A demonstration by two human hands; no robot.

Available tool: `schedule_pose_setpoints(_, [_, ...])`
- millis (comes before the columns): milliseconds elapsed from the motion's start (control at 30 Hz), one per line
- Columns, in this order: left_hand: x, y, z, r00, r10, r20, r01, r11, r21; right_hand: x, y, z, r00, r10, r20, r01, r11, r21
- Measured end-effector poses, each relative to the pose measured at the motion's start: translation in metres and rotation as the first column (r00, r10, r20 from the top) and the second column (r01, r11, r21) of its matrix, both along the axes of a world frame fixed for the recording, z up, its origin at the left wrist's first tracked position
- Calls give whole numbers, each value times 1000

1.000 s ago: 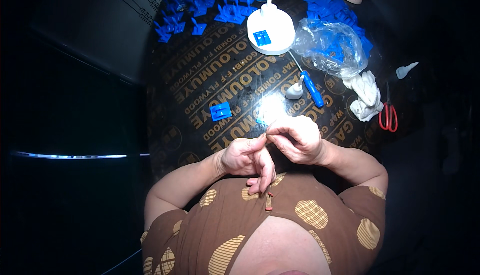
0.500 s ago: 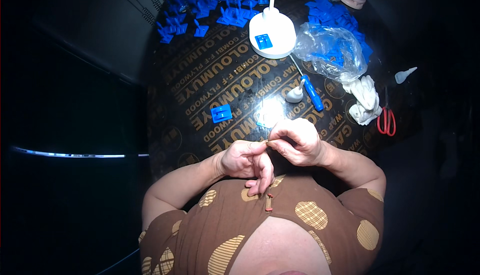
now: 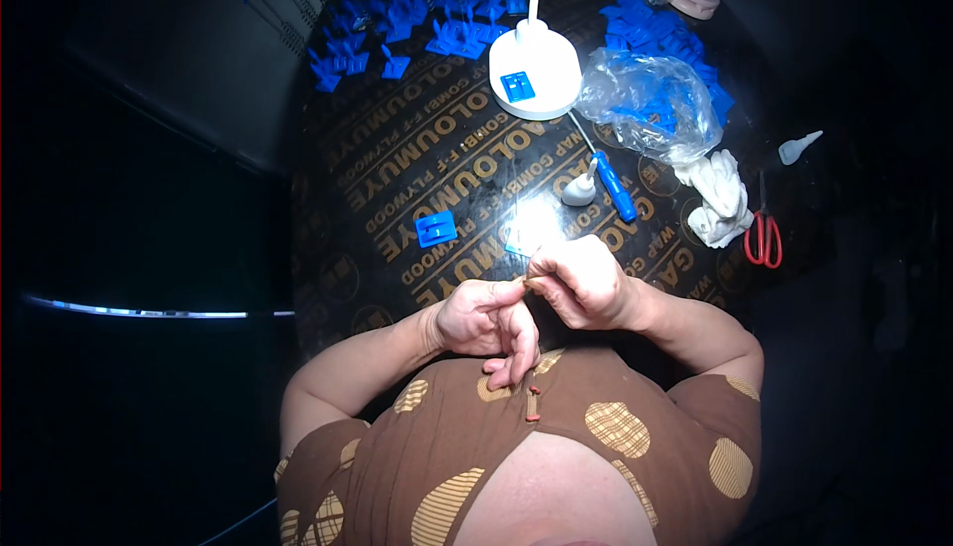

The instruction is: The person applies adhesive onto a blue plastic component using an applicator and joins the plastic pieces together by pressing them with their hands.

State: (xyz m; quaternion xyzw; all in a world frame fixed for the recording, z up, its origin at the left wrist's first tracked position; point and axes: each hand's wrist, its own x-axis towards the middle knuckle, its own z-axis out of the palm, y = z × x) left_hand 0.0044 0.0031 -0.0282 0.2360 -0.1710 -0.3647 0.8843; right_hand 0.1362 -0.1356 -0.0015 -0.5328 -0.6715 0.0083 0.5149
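Clock from the fingertips, 12 = far side.

Grip: left hand (image 3: 486, 322) and right hand (image 3: 588, 286) meet tip to tip, thumb against finger on each, just above the near edge of the board (image 3: 362, 213). Something tiny may sit in the pinch; too small to tell, so can't confirm what either hand is grasping. Left's lower fingers curl loosely, clear of the board.

Nearest work: lit plate (image 3: 515, 243) at 12, just past the right fingers, mostly lost in glare. Left plate (image 3: 435, 229) at 10, flat, slotted face up, untouched. Lamp plate (image 3: 517, 86) at 12, farther out, lying on the lamp base (image 3: 551, 96). No wire visible on left or lamp plate; I'd count both as not done. Lit plate: can't tell.

Tools: bottle (image 3: 579, 190) at 1, nozzle up; screwdriver (image 3: 615, 189) just beside it, on its right. Cloth (image 3: 720, 199) at 2, scissors (image 3: 763, 240) between 2 and 3. None in use.

Done, by my read: standing batch (image 3: 397, 20) at 11, fins upright, coiled wires (image 3: 288, 25) rising around its far-left end. Too crowded to count.

Left: loose heap (image 3: 660, 30) at 1, partly under the clear bag (image 3: 685, 114). Sizeable pile, so plenty remaining. Current unit looks mid-step.
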Motion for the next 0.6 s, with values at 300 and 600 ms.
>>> schedule_pose_setpoints(300, [8, 16, 13, 884, 407, 230, -444, 885, 140, 4, 1, 4, 998, -30, -61, 33, 998, 49])
schedule_pose_setpoints(600, [11, 36, 41, 621, 708, 337, -764, 451, 461, 18, -5, 6, 998, -17, -59, 26, 988, 155])
